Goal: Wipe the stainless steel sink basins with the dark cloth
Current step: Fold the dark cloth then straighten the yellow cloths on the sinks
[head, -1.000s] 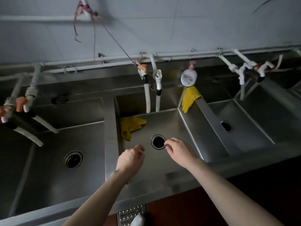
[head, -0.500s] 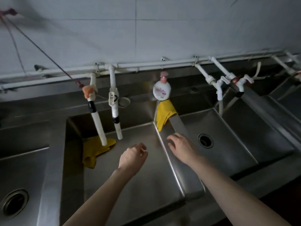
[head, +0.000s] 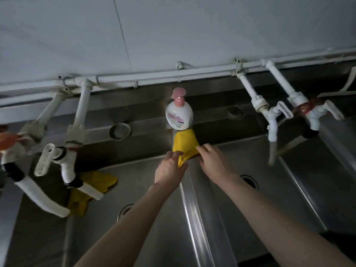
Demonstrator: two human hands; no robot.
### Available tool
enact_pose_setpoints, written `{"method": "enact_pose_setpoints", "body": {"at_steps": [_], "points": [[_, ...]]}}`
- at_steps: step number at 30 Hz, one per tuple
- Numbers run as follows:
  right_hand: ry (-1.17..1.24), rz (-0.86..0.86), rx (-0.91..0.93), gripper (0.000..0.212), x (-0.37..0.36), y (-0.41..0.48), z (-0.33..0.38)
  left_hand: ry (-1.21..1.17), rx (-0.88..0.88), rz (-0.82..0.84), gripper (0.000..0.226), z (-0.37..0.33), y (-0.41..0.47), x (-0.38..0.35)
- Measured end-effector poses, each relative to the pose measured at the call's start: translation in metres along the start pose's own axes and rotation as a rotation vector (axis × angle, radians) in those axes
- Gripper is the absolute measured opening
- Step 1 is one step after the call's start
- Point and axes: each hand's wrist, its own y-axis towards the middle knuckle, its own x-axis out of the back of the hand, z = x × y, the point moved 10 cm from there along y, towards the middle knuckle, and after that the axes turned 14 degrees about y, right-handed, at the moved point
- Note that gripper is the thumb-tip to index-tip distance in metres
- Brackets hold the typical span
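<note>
Hands now reach the yellow cloth (head: 185, 144): left hand (head: 170, 167) pinches it, right hand (head: 212, 160) rests flat on it.

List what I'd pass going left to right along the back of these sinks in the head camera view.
Orange-handled tap → white tap with the lever handle → round sink plug → soap pump bottle → white tap over the right basin → tap bound with red tape.
</note>
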Motion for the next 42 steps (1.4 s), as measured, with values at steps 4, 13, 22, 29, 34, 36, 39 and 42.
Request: {"method": "enact_pose_setpoints", "body": {"at_steps": [4,13,22,29,34,36,39,42], "points": [[-0.055,0.043,0.043,0.024,-0.021,0.032,-0.021,0.016,0.065,-0.024,0.047,-0.016,0.037,-0.021],[0.026,-0.038,0.275,0.023,-0.025,0.028,-0.017,0.179,0.036,-0.189,0.016,-0.027,0.04,-0.025],[0.086,-0.069,0.394,0.063,-0.009,-0.041,0.016,0.134,0.055,-0.192,0.013,-0.02,-0.053,0.028],[0.077,-0.068,0.652,0.031,0.005,-0.079,0.119,0.05,0.128,-0.207,0.041,0.042,-0.164,0.071],[0.062,0.051,0.789,0.029,-0.028,-0.123,0.199,0.059,0.138,-0.237,0.027,0.104,-0.251,0.087],[0.059,0.076,0.8,0.025,-0.043,-0.141,0.222,0.076,0.16,-0.243,0.027,0.132,-0.282,0.092],[0.085,0.093,0.77,0.023,-0.062,-0.16,0.255,0.132,0.183,-0.27,0.027,0.165,-0.32,0.106],[0.092,0.079,0.77,0.026,-0.075,-0.179,0.291,0.179,0.202,-0.309,0.027,0.191,-0.352,0.123]]}}
